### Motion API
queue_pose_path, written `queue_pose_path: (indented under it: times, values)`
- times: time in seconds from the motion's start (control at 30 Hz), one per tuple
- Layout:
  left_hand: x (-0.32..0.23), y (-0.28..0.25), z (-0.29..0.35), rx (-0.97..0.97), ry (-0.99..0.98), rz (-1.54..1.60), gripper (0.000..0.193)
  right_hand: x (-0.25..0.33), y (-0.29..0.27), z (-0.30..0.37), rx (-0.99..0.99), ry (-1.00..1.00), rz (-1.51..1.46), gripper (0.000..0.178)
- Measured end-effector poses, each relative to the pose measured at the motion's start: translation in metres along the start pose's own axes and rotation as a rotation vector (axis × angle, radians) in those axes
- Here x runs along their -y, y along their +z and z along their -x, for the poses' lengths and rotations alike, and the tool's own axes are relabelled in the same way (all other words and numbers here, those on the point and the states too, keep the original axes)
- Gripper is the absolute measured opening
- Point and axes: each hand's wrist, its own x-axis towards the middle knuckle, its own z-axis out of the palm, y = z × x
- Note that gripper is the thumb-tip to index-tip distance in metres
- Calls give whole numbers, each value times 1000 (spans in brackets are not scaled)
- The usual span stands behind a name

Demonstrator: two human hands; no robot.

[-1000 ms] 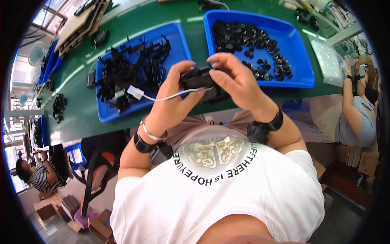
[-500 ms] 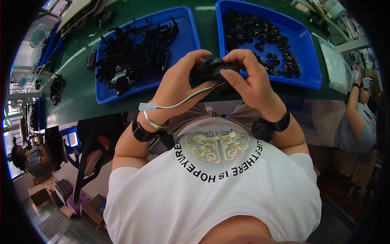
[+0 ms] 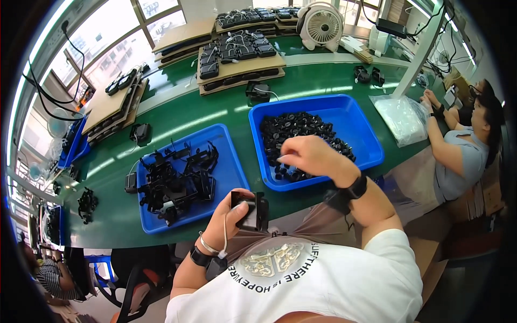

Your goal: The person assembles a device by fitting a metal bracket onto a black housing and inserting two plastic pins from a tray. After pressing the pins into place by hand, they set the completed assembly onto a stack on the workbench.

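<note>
My left hand grips a black boxy plastic device in front of my waist. A pale wire with a white connector hangs from it beside my wrist. My right hand is over the near part of the right blue tray, its fingers drawn together in a pinch. Whether a small part sits between those fingertips is too small to tell. Small black round parts lie heaped in that tray. In the left blue tray is a tangle of black plastic brackets.
Boards stacked with black devices stand at the back of the green table, near a white fan. A plastic bag lies at right, beside a seated co-worker. A loose black device sits behind the trays.
Both hands were together on the black device; now my left hand alone holds it, lower and leftward. My right hand has moved to the right tray. The view has tilted up.
</note>
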Motion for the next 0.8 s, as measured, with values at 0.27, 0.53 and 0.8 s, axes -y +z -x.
queue_pose_path:
  times: [0.27, 0.53, 0.8]
  values:
    - [-11, -3, -2, 67, -222, 389, 33, -64, 3, -1, 345, -9, 196, 24]
    - [-11, 3, 14, 135, -237, 464, 35, -52, 0, 5, 515, -31, 83, 22]
    - [-17, -7, 10, 71, -91, 518, 31, -62, 8, 3, 378, -70, 82, 15]
